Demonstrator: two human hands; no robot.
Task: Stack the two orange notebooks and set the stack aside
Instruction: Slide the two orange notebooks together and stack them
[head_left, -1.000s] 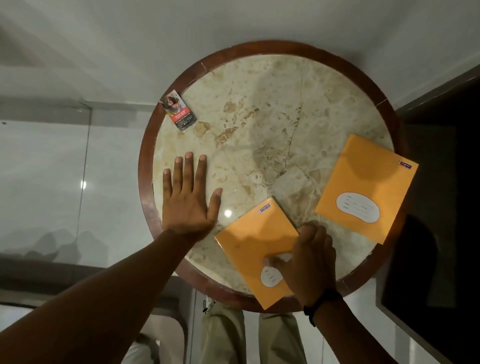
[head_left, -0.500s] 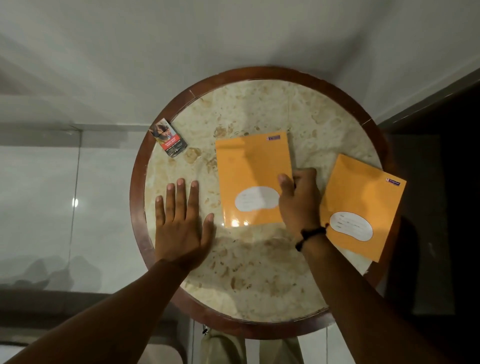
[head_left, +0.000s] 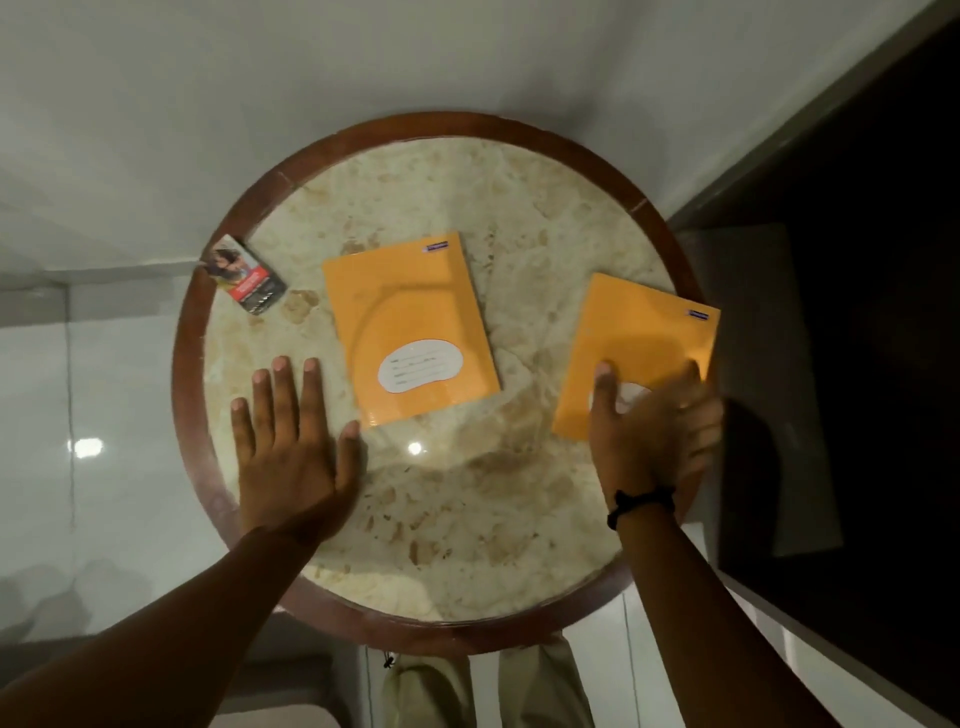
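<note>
One orange notebook (head_left: 410, 327) lies flat mid-desk, long axis running away from the person, label end nearest; the second notebook (head_left: 636, 348) sits well apart at the desk's (head_left: 467, 519) right rim, tilted slightly clockwise. The right hand (head_left: 652, 436), blurred, fingers spread, presses its near end without gripping, and the left hand (head_left: 288, 452) rests open and flat. To stack well, I judge it should slide leftward, rotating until edges match.

left hand (head_left: 291, 457) flat on table (head_left: 467, 519); right hand (head_left: 652, 436) on right notebook (head_left: 639, 338)
</note>
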